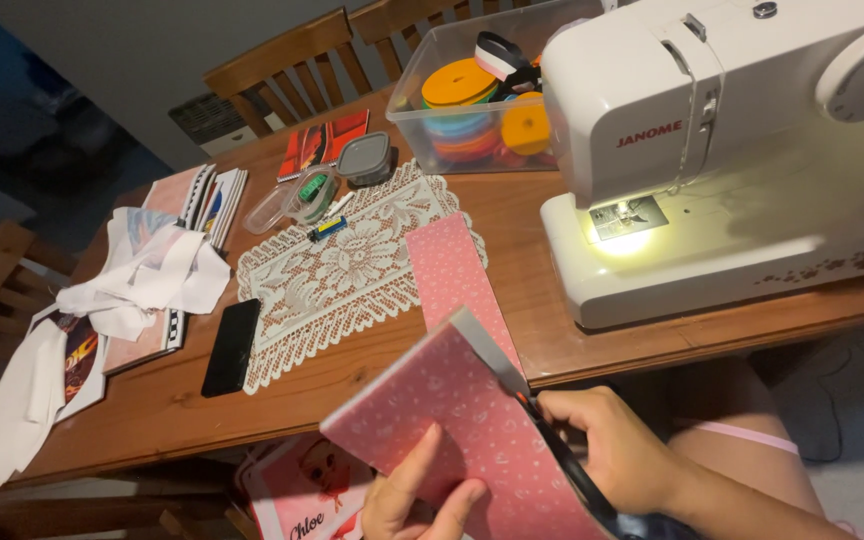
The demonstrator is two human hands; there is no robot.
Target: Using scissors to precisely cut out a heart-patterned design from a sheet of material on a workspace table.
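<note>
Pink patterned fabric piece (pixel 462 420) held low in front of wooden table (pixel 182 400), just below its near edge. Left hand (pixel 417 500) pinching lower edge, thumb on top. Right hand (pixel 612 450) closed on black-handled scissors (pixel 552 450), blades at fabric's right edge. Likely light, limp, prone to sagging: best supported near cut line. Matching pink strip (pixel 452 275) lying on table beside lace doily (pixel 332 270).

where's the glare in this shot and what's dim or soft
Head view: the white sewing machine lamp blows out a bright patch on its bed near the needle plate; the upper left corner behind the wooden chairs is dark; the pink patterned fabric and both hands, left and right, look slightly soft.
</note>
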